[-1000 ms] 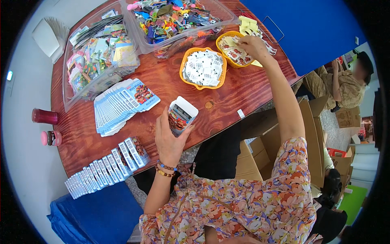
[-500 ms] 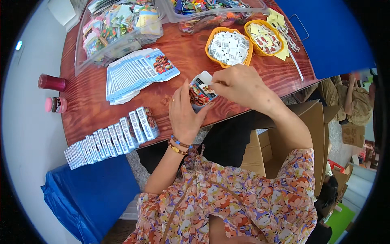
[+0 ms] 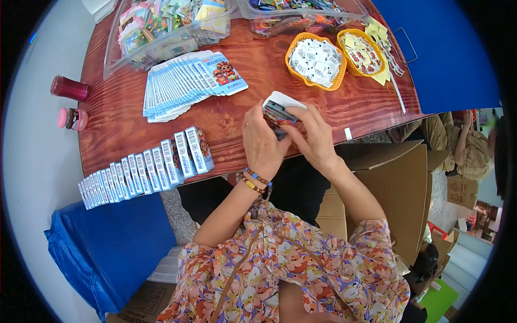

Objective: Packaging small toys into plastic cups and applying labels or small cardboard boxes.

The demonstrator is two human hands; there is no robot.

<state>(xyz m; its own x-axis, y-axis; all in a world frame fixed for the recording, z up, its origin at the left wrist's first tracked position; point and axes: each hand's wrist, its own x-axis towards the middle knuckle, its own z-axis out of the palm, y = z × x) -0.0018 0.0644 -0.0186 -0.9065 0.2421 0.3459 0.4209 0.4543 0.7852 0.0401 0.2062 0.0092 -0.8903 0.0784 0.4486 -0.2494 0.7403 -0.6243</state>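
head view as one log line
left hand: holding open box | right hand: at box opening | box row: on table, left

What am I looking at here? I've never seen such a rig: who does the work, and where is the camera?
There is no machine: the hands are a person's own. All the pictures come from one wide fisheye camera worn on the head, looking down, so straight edges bend near the rim.

The left hand holds a small open box. The right hand has its fingers at the opening; whether they pinch anything is hidden.

On the wooden table lie fanned flat cartons, a row of filled-out boxes, an orange basket of white packets, a yellow basket of small pieces and clear tubs of colourful items.
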